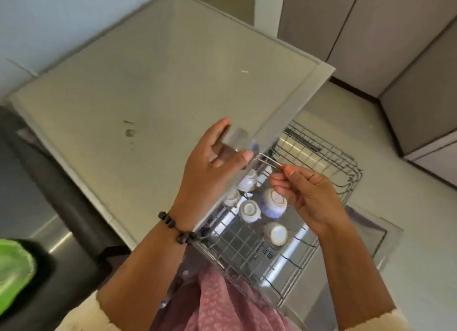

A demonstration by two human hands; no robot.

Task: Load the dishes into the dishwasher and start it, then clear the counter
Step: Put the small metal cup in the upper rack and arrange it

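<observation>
1. Head view: we look down at our two bare hands over a pulled-out grey wire dishwasher rack [319, 172], beside the edge of a pale grey-green counter top [138, 78].
2. Our left hand [210, 157] grips a clear, blurred drinking glass [235, 140]; fingers curl round its far side and the thumb presses the near side. The glass sits above the counter edge, just left of the right hand.
3. Our right hand [304, 194] pinches a thin silver metal utensil [269, 161] between thumb and curled fingers. Its tip points toward the left hand's thumb; whether it touches the glass we cannot tell. It is too thin and blurred to tell which kind of utensil.
4. Below and between the hands, several small white and blue ceramic cups [273, 203] sit upside down in the rack, close together, bases up.
5. A dark beaded bracelet [176, 228] circles the left wrist; cream knit sleeve cuffs [81, 313] cover both forearms near the bottom edge.
6. Pink patterned fabric [222, 303] hangs under the forearms, overlapping the near rack corner.
7. Far left of the left arm: a bright green object [14, 266], cut off and blurred, beside a dark steel surface.
8. Beyond the right hand: grey cabinet doors [346, 21] above a pale floor.
</observation>
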